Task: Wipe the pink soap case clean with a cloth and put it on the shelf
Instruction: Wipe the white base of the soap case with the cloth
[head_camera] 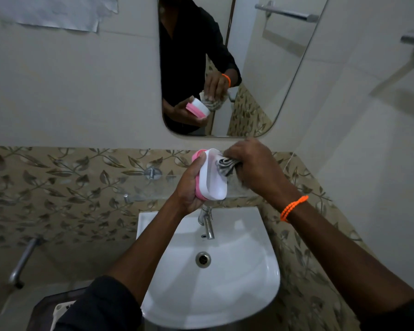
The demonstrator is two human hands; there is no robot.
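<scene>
1. A white sink (pixel 249 295) sits nearest, its tap (pixel 208 225) at the back edge.
2. Above the tap, the left hand (pixel 189 189) grips the pink soap case (pixel 212 177), fingers curled round its pink side, white inside facing right.
3. The right hand (pixel 253 163), fingers bunched, pinches a striped cloth (pixel 225 164) against the case's upper end.
4. Behind them, a glass shelf (pixel 153 187) runs along the leaf-patterned tiles; the mirror (pixel 261 68) hangs above.

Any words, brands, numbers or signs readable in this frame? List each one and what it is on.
None can be read.
Paper sheet on the wall: looks blank.
Soap case, cloth, tap, sink: no print visible.
White object at the bottom edge: a dark mark, too small and cut off to read.
</scene>
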